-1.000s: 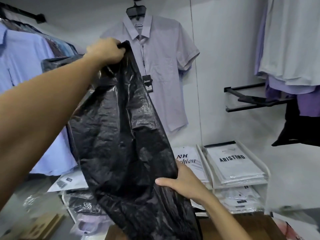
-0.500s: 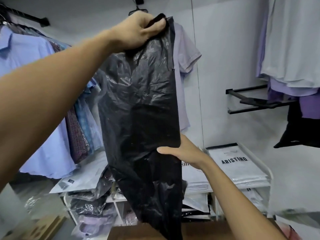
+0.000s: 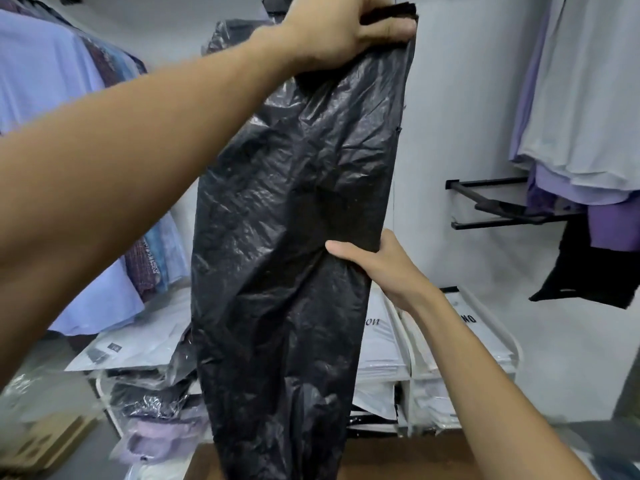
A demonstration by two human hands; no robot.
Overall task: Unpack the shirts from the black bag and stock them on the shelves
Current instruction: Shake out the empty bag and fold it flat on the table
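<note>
we hold the black bag [image 3: 294, 254] up, above the shelves [image 3: 398, 382]. our left hand [image 3: 332, 32] has a closed grip on its top edge, our right hand [image 3: 377, 265] pinches its side. thin plastic may slip or tear if something heavy is still inside.

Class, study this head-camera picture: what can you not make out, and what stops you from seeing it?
- Inside of the crinkled black plastic bag: opaque, contents unknown.
- Bag's bottom: cut off by the lower edge.
- Right hand's fingers: hidden behind the bag.
- Lettering on white packaged shirts: covered by the bag and right forearm.
- Hanging shirt on the wall: hidden behind the bag and left hand.
</note>
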